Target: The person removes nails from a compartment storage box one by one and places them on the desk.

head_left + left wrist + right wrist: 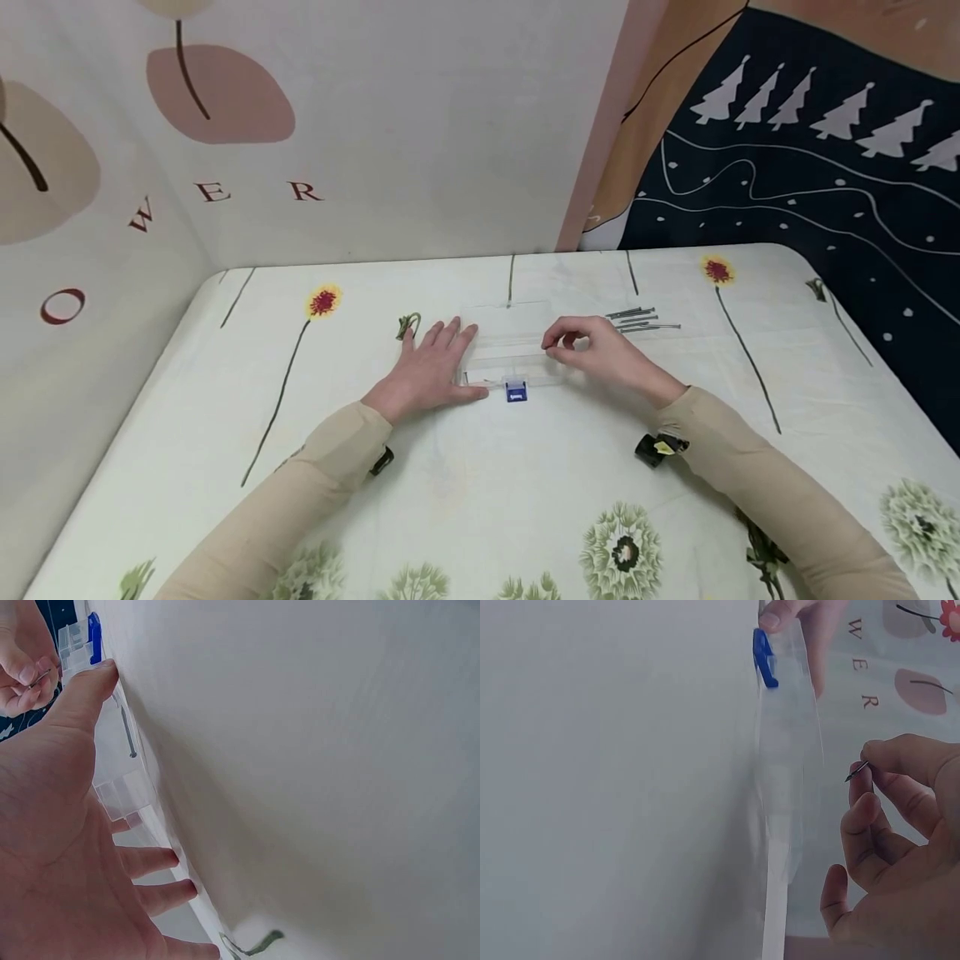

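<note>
A clear plastic box (pixel 507 364) with a blue latch (pixel 516 391) at its front lies on the table, its transparent lid (pixel 510 321) laid back. My left hand (pixel 429 371) rests at the box's left end with fingers spread, the thumb along the front edge. Between thumb and index finger my right hand (pixel 603 352) pinches a small nail (pixel 857 772), its pointed end showing, just above the box's right side. One nail (pixel 127 733) is visible through the box wall in the left wrist view. Beyond the right hand lie several loose grey nails (pixel 641 320).
A white cloth (pixel 465 492) printed with flowers covers the table. Behind it hangs a pale printed curtain (pixel 420 133), with a dark tree-patterned cloth (pixel 795 167) at the right. Each wrist carries a small black camera, the right one (pixel 651 450) near the tabletop.
</note>
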The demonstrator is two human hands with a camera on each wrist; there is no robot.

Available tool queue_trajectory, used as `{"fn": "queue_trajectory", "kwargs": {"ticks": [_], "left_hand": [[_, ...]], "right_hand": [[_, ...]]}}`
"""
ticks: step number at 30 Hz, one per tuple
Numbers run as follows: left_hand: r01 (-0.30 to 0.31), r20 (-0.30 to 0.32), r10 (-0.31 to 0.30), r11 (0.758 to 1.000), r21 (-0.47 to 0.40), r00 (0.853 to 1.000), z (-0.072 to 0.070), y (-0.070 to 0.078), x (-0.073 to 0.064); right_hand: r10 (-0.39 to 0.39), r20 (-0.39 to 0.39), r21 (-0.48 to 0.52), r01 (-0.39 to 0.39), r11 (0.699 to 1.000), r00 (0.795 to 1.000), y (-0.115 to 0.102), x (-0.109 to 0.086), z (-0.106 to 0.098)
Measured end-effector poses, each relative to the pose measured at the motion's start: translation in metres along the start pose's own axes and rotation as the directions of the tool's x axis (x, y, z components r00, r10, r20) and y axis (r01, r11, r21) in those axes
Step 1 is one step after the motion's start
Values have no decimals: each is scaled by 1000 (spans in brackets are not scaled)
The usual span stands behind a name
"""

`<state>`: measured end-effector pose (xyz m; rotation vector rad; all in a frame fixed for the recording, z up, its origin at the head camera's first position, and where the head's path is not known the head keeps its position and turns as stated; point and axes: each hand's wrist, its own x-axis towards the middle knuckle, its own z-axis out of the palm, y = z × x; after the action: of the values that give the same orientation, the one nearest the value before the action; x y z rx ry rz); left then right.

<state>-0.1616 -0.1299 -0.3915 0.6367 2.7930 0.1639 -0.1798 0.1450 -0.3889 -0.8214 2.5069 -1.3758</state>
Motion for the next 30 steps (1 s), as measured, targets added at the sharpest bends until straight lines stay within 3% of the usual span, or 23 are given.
{"fn": "queue_trajectory", "kwargs": {"ticks": [13, 30], "left_hand": [[6, 4, -6, 1000, 7, 1000, 1, 0, 1], [7, 5, -7, 1000, -4, 1000, 1, 0, 1]], "right_hand": [[135, -69, -19, -137, 990, 988, 17, -16, -29], [183, -97, -150, -196, 969, 978, 30, -27, -52]]}}
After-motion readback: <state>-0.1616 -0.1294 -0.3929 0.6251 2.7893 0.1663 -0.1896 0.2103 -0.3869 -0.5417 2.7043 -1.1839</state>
